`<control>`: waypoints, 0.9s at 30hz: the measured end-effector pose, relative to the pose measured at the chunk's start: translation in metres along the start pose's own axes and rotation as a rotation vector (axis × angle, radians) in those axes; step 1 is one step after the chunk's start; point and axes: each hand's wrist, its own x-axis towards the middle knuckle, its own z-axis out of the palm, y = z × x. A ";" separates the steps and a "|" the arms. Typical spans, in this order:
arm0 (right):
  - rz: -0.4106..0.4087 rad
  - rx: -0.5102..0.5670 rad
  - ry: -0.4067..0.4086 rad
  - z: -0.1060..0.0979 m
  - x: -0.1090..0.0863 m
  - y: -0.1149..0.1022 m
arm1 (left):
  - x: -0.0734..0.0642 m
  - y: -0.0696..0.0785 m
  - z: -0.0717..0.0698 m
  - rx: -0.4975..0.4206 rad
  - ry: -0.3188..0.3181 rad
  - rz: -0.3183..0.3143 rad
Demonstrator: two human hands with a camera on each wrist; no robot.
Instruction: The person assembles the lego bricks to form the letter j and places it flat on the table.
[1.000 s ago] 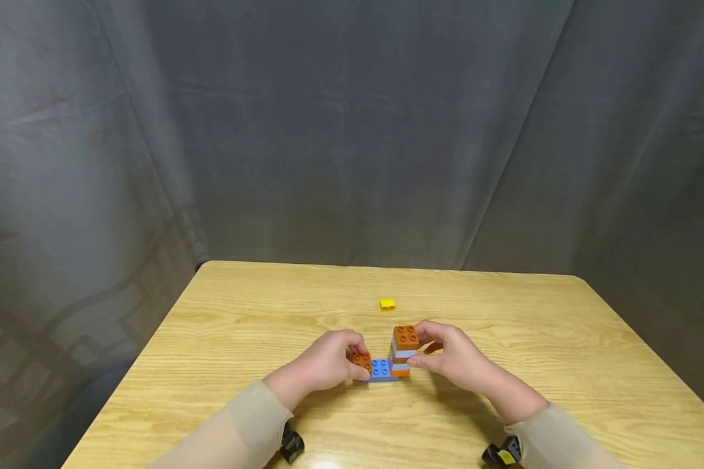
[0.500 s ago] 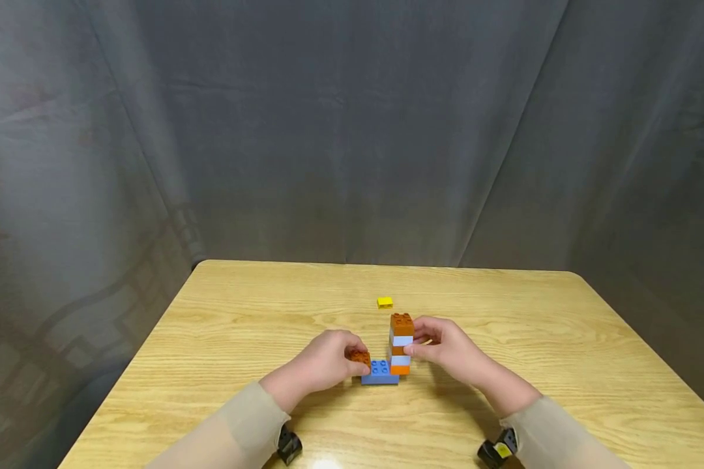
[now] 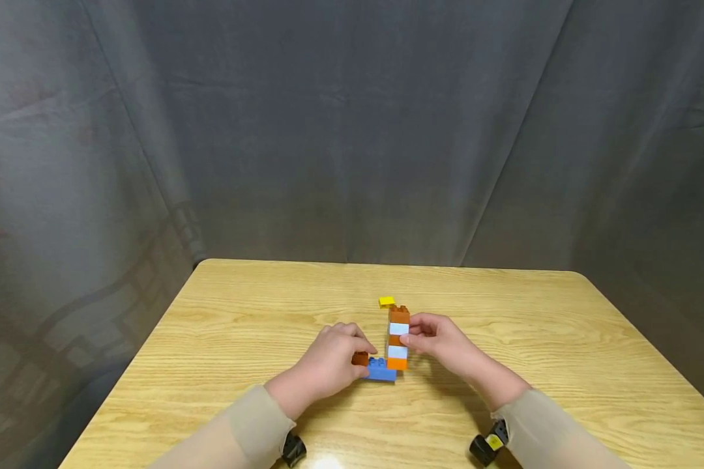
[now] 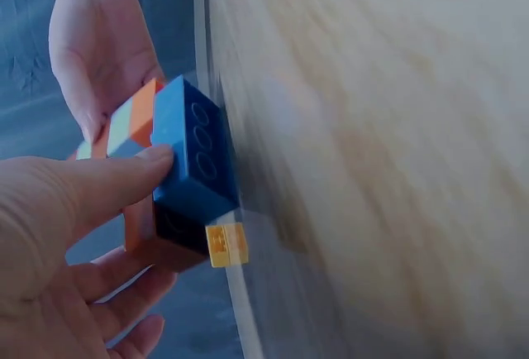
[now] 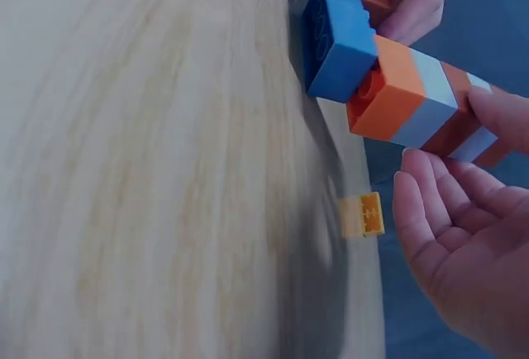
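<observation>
My left hand (image 3: pixel 331 361) grips a long blue toy building brick (image 3: pixel 381 371), its thumb on the blue side. A brown brick (image 3: pixel 360 359) sits on the blue one's left end, partly hidden by the fingers. In my right hand (image 3: pixel 446 342) a brick tower (image 3: pixel 397 339) is pinched between thumb and fingers. From the bottom it goes orange, white, brown, white, brown. In the right wrist view the tower's orange brick (image 5: pixel 397 90) is right at the end of the blue brick (image 5: pixel 339 40), its hollow underside partly showing.
A small yellow brick (image 3: pixel 386 302) lies on the wooden table (image 3: pixel 270 293) beyond the tower. Grey curtains (image 3: pixel 352 130) hang behind and beside the table. Both wrists wear a black camera (image 3: pixel 294 449).
The tower in my right hand has risen a little and turned, so more of its front side shows. My left hand's upper fingers have shifted over the brown brick; the blue brick has turned slightly.
</observation>
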 end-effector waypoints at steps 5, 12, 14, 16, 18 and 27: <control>0.038 0.050 0.001 0.002 0.007 0.004 | 0.000 0.002 0.001 0.050 -0.013 0.031; 0.164 0.041 0.044 0.008 0.018 0.008 | 0.001 0.002 -0.001 0.087 -0.026 0.036; 0.194 0.049 0.034 0.007 0.021 0.009 | 0.001 0.001 -0.001 0.105 -0.020 0.050; 0.223 0.058 0.016 0.006 0.023 0.010 | 0.001 0.001 0.000 0.118 -0.012 0.062; 0.251 0.067 -0.004 0.004 0.025 0.011 | 0.001 0.000 0.000 0.126 -0.005 0.073; 0.292 -0.011 -0.013 0.005 0.030 0.009 | 0.004 -0.002 0.001 0.107 -0.019 0.047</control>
